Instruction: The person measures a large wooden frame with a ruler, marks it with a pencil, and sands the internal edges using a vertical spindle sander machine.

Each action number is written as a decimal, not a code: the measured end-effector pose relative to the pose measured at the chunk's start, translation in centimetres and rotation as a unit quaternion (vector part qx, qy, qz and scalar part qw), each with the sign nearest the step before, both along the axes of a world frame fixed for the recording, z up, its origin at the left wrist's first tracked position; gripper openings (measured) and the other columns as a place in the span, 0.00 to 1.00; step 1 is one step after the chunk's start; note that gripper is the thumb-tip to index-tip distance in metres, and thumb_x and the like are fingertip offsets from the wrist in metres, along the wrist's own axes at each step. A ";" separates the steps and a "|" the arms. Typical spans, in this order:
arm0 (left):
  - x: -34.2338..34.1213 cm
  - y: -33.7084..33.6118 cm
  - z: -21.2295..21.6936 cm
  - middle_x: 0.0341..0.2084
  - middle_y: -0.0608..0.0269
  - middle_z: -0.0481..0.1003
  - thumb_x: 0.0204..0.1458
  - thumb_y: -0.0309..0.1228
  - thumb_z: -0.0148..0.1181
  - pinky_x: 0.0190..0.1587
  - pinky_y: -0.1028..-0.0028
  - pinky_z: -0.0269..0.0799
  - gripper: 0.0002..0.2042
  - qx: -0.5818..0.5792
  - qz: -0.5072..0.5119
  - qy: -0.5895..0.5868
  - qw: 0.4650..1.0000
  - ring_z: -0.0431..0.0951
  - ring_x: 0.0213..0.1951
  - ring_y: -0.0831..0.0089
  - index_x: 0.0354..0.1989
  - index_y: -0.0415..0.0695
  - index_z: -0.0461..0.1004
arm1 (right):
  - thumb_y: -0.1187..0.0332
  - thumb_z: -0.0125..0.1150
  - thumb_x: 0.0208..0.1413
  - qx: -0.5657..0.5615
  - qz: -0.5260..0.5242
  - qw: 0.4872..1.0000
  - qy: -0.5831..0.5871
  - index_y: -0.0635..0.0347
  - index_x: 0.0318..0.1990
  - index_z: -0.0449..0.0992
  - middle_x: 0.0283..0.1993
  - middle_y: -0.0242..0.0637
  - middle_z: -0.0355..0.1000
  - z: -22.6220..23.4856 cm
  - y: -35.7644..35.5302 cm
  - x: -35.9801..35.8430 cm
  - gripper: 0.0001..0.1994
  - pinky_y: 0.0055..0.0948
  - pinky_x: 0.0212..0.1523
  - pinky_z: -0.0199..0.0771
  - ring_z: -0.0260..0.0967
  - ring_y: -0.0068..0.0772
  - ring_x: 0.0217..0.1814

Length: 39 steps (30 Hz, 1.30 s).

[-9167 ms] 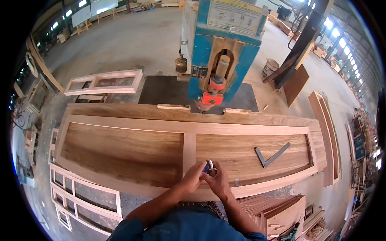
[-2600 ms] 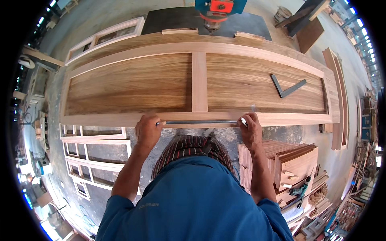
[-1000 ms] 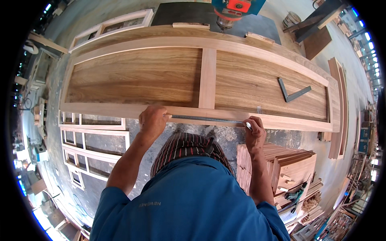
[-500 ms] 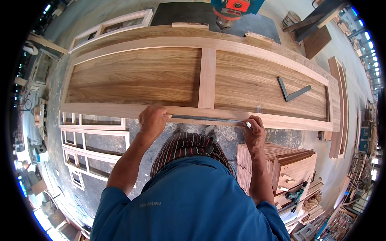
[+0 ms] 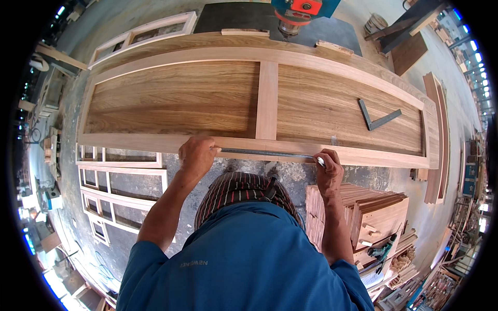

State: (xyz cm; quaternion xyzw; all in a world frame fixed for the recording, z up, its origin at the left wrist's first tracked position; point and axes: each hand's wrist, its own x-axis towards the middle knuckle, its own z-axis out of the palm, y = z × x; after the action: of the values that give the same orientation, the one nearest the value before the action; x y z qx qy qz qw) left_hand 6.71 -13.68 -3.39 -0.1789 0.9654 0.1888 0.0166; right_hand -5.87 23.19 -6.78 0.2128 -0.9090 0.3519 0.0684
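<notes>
Your two hands hold a thin grey strip [image 5: 264, 153] level along the near rail of a wooden panelled frame [image 5: 267, 103].
Your left hand [image 5: 197, 155] pinches the strip's left end, with a small pale tip [image 5: 218, 150] showing at your fingertips; what it belongs to is hard to tell. Your right hand [image 5: 329, 172] is closed around a small shiny piece [image 5: 321, 162] at the strip's right end. A dark metal square [image 5: 385, 119] lies on the frame's right panel, well apart from your hands. Beyond the far rail stands a blue and red machine head [image 5: 298, 15]; stacked boards [image 5: 381, 220] sit near your right forearm.
</notes>
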 end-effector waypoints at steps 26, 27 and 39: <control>0.1 0.0 0.1 0.31 0.49 0.80 0.51 0.40 0.71 0.42 0.49 0.72 0.10 0.008 0.015 -0.006 1.000 0.80 0.41 0.47 0.31 0.45 0.82 | 0.60 0.46 0.73 -0.233 -0.053 0.965 -0.106 0.66 0.48 0.82 0.50 0.42 0.75 4.6 0.3 0.2 0.20 0.28 0.49 0.74 0.73 0.34 0.50; 0.0 0.0 0.3 0.31 0.49 0.80 0.51 0.39 0.71 0.43 0.49 0.72 0.10 0.004 0.017 -0.014 1.000 0.80 0.41 0.47 0.31 0.46 0.82 | 0.56 0.42 0.75 -0.277 -0.049 0.948 -0.146 0.67 0.48 0.83 0.50 0.43 0.75 5.2 0.4 0.0 0.24 0.27 0.47 0.73 0.72 0.32 0.49; -0.5 0.3 1.1 0.34 0.49 0.81 0.51 0.37 0.70 0.46 0.50 0.74 0.09 -0.003 0.023 -0.052 0.998 0.80 0.43 0.48 0.34 0.45 0.83 | 0.59 0.60 0.71 -0.207 0.087 0.914 -0.338 0.71 0.48 0.82 0.43 0.44 0.82 5.2 -0.9 -1.7 0.18 0.28 0.52 0.77 0.81 0.31 0.49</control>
State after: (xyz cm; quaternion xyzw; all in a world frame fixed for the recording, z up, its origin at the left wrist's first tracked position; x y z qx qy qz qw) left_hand 6.24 -13.36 -2.31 -0.2106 0.9595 0.1767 0.0617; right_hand -7.61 22.32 -1.61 0.1404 -0.7627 0.5875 -0.2311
